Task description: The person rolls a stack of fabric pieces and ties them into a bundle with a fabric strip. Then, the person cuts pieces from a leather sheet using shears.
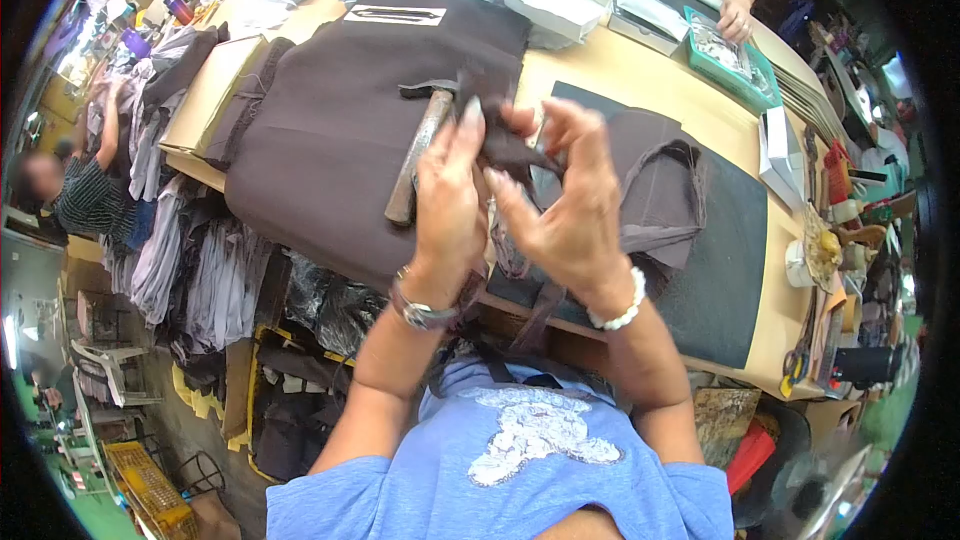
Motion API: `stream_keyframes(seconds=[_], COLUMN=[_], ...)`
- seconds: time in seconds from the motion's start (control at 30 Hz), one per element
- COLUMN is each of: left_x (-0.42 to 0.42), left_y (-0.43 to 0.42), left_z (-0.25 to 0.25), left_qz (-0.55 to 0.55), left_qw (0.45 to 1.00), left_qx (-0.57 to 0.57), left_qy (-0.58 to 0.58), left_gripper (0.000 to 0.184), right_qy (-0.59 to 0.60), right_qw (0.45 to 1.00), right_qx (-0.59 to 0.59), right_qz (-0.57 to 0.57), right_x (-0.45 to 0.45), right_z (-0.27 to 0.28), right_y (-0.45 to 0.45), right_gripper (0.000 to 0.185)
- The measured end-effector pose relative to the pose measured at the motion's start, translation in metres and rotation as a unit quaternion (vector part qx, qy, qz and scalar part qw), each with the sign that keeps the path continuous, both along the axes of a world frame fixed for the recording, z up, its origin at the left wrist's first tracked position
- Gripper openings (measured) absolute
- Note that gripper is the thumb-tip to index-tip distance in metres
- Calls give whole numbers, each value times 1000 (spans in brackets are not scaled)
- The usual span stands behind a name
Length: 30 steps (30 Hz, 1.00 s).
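Over the table my left hand [450, 195] and my right hand [575, 195] face each other with dark brown cloth [510, 147] between their fingers. The cloth and fingertips are partly blurred, and some of the left fingers are hidden. A hammer [417, 155] with a worn handle lies just left of my left hand, on a large dark brown fabric piece [320, 120]. Beside my right hand, more cut brown fabric [655, 180] rests on a black mat [725, 260].
White boxes [558, 5] and a teal basket [735, 65] of small items stand at the back, near another person's hand [736, 18]. Scissors [795, 365] lie at the right edge. Garments [215, 270] hang at left, near another person [95, 190].
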<state>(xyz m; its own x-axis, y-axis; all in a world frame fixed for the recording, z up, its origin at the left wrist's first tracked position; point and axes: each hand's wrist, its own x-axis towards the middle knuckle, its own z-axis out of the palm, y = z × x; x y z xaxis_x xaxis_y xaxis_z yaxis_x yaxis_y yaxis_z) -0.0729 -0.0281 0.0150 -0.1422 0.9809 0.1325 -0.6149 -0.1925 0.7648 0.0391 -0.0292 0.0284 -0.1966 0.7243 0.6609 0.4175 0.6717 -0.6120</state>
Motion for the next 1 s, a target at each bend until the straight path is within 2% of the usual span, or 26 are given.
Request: stream_keyframes(seconds=[0.03, 0.07, 0.1, 0.13, 0.2, 0.27, 0.3, 0.33, 0.4, 0.43, 0.47, 0.5, 0.53, 0.57, 0.6, 0.63, 0.67, 0.73, 0.8, 0.83, 0.93, 0.97, 1.0], left_x=[0, -2, -3, -1, -2, -12, -21, -35, -75, -100, -127, -160, -197, -237, -279, -320, -360, -440, -503, -528, -580, -571, -496], left_y=[4, 12, 20, 24, 28, 24, 25, 28, 39, 46, 54, 64, 75, 84, 92, 93, 92, 78, 61, 53, 30, 22, 6], left_z=[20, 38, 57, 80, 131, 163, 175, 185, 195, 199, 204, 208, 207, 202, 197, 194, 190, 176, 163, 157, 128, 114, 98], left_qz=[10, -7, -23, -52, -131, -197, -203, -194, -145, -107, -60, -4, 59, 121, 204, 295, 339, 380, 400, 405, 415, 438, 462], left_qw=[1000, 997, 993, 992, 966, 922, 899, 878, 840, 823, 802, 773, 733, 687, 615, 477, 408, 351, 281, 238, 26, 52, 236], left_qx=[8, 57, 94, 96, 136, 181, 201, 215, 224, 220, 207, 189, 163, 126, 92, 42, 7, -55, -107, -121, -75, -63, -105], left_qy=[28, 60, 64, 69, 175, 280, 332, 381, 472, 513, 557, 606, 658, 706, 756, 827, 848, 854, 866, 874, 906, 895, 849], left_gripper=[28, 31, 26, 24, 26, 26, 26, 27, 27, 27, 28, 28, 28, 28, 29, 29, 29, 30, 30, 31, 31, 32, 34], right_qy=[-48, 11, 71, 124, 170, 122, 176, 201, 177, 127, 150, 168, 186, 196, 205, 215, 224, 235, 223, 231, 287, 314, 340], right_qw=[998, 999, 994, 983, 928, 911, 891, 818, 823, 899, 892, 871, 849, 870, 895, 914, 927, 937, 934, 934, 920, 904, 886], right_qx=[19, 32, 46, 21, -159, -253, -227, -312, -321, -243, -230, -251, -273, -253, -228, -207, -194, -188, -220, -222, -216, -215, -215], right_qz=[-24, 24, 71, 136, 291, 303, 350, 439, 435, 340, 358, 386, 412, 376, 324, 275, 231, 177, 170, 158, 156, 193, 230], right_x=[8, 11, 13, 11, 13, 19, 17, 26, 59, 81, 110, 130, 149, 172, 199, 224, 247, 287, 315, 328, 365, 379, 393], right_z=[10, 16, 23, 34, 57, 92, 98, 112, 119, 116, 113, 120, 126, 124, 119, 113, 108, 92, 82, 75, 47, 38, 29], right_y=[5, 16, 28, 38, 52, 39, 37, 41, 41, 37, 42, 39, 37, 35, 32, 27, 22, 6, -15, -25, -59, -69, -79], right_gripper=[65, 64, 63, 60, 41, 41, 43, 37, 38, 46, 48, 39, 31, 35, 40, 46, 52, 65, 68, 64, 51, 43, 35])
